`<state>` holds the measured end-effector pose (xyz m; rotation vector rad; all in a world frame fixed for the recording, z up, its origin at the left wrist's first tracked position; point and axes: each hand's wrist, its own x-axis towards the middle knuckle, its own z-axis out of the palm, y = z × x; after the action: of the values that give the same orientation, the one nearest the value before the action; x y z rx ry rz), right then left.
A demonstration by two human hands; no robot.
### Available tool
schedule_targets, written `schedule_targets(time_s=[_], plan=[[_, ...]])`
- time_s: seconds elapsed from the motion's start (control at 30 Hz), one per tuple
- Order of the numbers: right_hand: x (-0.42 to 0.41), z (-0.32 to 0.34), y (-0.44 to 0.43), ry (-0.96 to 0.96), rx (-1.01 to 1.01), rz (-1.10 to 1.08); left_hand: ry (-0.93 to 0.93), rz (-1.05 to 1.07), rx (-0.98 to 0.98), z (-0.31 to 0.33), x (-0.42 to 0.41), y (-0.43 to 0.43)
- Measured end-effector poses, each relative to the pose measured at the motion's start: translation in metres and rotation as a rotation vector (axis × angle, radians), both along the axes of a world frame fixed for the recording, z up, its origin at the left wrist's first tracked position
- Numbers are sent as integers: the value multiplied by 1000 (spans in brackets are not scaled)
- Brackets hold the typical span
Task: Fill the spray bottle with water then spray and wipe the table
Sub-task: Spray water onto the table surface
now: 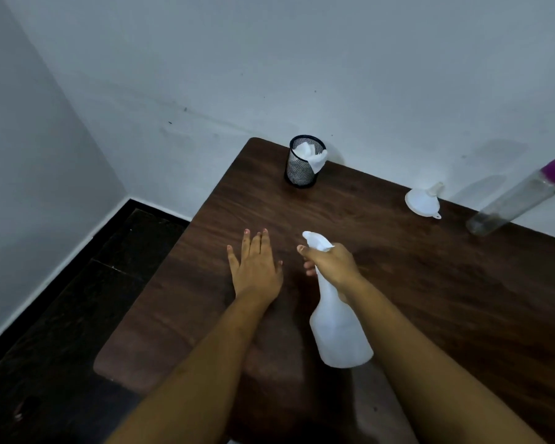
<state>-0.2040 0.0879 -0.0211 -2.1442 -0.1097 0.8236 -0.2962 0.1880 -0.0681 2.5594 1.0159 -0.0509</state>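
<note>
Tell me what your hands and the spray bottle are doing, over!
Left grip open, fingers straight. Right grip holds the white plastic spray bottle by its neck, tilted. White cloth waits in the black mesh cup, nothing blocking it.

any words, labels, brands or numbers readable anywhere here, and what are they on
None: no text can be read anywhere in this view.
On the white plastic spray bottle, gripped by the right hand: plain, no label showing.
On the clear tall bottle with purple cap: no label visible.
On the white plastic funnel and the black wire-mesh cup holding white tissue: unmarked.
</note>
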Motion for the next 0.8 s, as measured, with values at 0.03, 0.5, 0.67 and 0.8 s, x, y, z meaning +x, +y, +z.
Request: schedule_targets(time_s=[0.03, 0.5, 0.67, 0.8], plan=[[-1, 1, 1, -23, -16, -11, -4, -1, 0, 0, 0, -1], [7, 5, -11, -3, 88, -78, -14, -21, 14, 3, -2, -9], [6, -1, -12, -16, 69, -132, -3, -26, 10, 1, -3, -10], [6, 4, -19, 14, 114, -76, -2, -25, 9, 0, -3, -12]])
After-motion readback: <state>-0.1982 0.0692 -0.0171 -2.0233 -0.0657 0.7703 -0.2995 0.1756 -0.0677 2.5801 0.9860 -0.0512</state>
